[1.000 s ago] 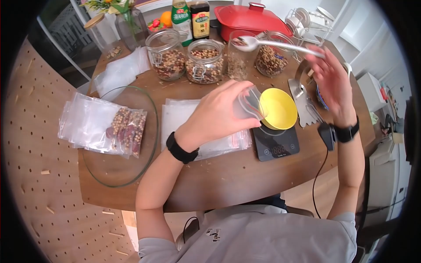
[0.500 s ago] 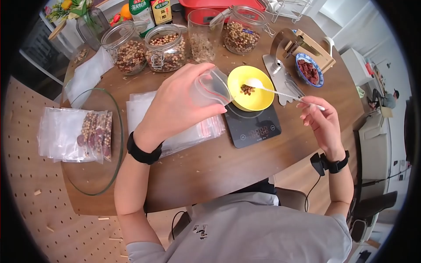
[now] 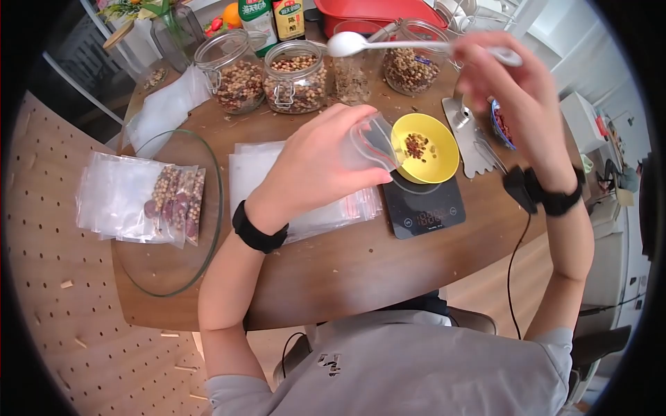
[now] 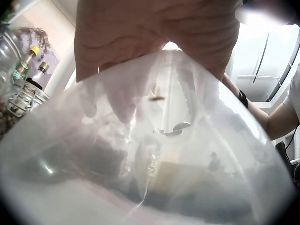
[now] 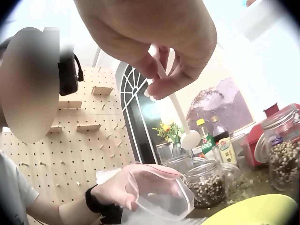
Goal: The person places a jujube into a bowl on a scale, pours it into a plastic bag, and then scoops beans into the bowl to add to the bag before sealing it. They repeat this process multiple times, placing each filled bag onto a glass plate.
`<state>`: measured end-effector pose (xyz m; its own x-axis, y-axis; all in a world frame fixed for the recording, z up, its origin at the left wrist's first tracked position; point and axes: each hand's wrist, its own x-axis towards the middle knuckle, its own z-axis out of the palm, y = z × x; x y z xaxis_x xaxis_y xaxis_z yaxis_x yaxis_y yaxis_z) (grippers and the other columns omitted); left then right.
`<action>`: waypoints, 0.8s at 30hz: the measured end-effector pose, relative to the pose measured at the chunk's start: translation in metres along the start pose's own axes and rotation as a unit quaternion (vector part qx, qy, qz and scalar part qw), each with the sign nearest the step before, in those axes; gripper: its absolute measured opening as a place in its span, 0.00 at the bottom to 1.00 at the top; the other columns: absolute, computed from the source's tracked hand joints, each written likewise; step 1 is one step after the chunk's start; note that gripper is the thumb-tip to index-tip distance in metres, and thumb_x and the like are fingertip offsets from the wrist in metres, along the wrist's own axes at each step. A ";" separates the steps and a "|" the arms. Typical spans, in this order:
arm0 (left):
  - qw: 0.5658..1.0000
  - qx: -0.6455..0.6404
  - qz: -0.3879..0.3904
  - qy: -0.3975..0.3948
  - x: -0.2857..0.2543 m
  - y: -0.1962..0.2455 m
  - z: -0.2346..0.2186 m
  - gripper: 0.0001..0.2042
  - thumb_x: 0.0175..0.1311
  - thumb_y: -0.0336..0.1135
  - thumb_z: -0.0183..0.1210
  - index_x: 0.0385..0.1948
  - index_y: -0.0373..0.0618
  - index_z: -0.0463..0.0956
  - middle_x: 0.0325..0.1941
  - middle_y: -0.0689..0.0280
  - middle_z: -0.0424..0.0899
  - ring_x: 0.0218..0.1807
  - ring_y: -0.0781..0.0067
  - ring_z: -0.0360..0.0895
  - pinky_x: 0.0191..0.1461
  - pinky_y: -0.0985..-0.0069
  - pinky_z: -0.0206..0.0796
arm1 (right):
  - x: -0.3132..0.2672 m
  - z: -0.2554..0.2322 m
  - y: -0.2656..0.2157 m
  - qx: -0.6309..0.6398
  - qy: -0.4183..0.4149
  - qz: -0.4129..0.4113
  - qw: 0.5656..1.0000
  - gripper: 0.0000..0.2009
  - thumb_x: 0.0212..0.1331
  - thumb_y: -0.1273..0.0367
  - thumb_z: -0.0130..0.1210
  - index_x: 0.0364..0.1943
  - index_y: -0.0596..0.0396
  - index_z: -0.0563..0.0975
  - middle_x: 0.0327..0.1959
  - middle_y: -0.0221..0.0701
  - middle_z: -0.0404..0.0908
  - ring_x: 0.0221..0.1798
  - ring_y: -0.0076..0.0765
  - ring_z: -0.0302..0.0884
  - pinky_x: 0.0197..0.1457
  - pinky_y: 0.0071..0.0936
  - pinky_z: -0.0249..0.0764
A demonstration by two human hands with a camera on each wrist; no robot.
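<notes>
My left hand (image 3: 309, 159) holds a clear plastic bag (image 3: 362, 147) with its mouth spread, tilted toward the yellow bowl (image 3: 438, 168). The left wrist view is mostly filled by the bag (image 4: 93, 159). The bowl stands on a black kitchen scale (image 3: 424, 220) and holds a small heap of mixed beans (image 3: 416, 146). My right hand (image 3: 517, 93), blurred, pinches the handle of a white spoon (image 3: 409, 45) raised high, its head overlapping the jars in the head view. In the right wrist view the spoon (image 5: 189, 139) points down above the bag (image 5: 159, 199).
Several glass jars of beans (image 3: 239, 87) line the back, before sauce bottles (image 3: 288, 19) and a red pot (image 3: 374, 14). Flat plastic bags (image 3: 253, 163) lie under the left forearm. Filled bags (image 3: 139, 201) rest on a glass tray (image 3: 220, 197). A blue-rimmed bowl (image 3: 501, 125) sits right.
My right hand first brought the spoon down into the yellow bowl, where beans appeared, then lifted it up again. The left hand keeps the bag beside the bowl. The head view shifted.
</notes>
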<state>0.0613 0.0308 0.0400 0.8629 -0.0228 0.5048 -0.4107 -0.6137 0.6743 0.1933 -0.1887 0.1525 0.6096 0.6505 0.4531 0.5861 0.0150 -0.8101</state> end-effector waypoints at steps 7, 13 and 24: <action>1.000 0.013 -0.006 -0.011 0.001 0.004 -0.003 0.36 0.47 0.38 0.78 0.62 0.41 0.74 0.50 0.57 0.83 0.52 0.57 0.82 0.57 0.66 0.72 | 0.080 0.079 0.053 0.017 -0.127 0.016 0.992 0.12 0.70 0.66 0.59 0.47 0.61 0.82 0.35 0.29 0.84 0.33 0.19 0.83 0.31 0.20 0.79; 1.000 0.021 0.010 0.005 0.001 0.001 -0.001 0.37 0.46 0.39 0.79 0.62 0.41 0.75 0.50 0.57 0.83 0.51 0.57 0.82 0.57 0.67 0.73 | 0.074 0.088 0.074 -0.030 -0.160 0.053 0.985 0.18 0.67 0.68 0.62 0.57 0.61 0.76 0.33 0.28 0.83 0.29 0.19 0.81 0.30 0.20 0.77; 1.000 0.020 0.008 0.022 0.004 -0.002 -0.001 0.34 0.44 0.36 0.80 0.58 0.41 0.78 0.46 0.58 0.85 0.48 0.58 0.84 0.54 0.67 0.75 | -0.143 -0.029 0.059 -0.256 -0.070 -0.008 0.964 0.10 0.62 0.70 0.65 0.34 0.55 0.73 0.42 0.37 0.87 0.38 0.34 0.82 0.38 0.26 0.73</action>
<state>0.0649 0.0324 0.0412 0.8423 0.0009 0.5391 -0.4115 -0.6449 0.6440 0.1565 -0.3028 0.0508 0.5410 0.7496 0.3813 0.8036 -0.3272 -0.4972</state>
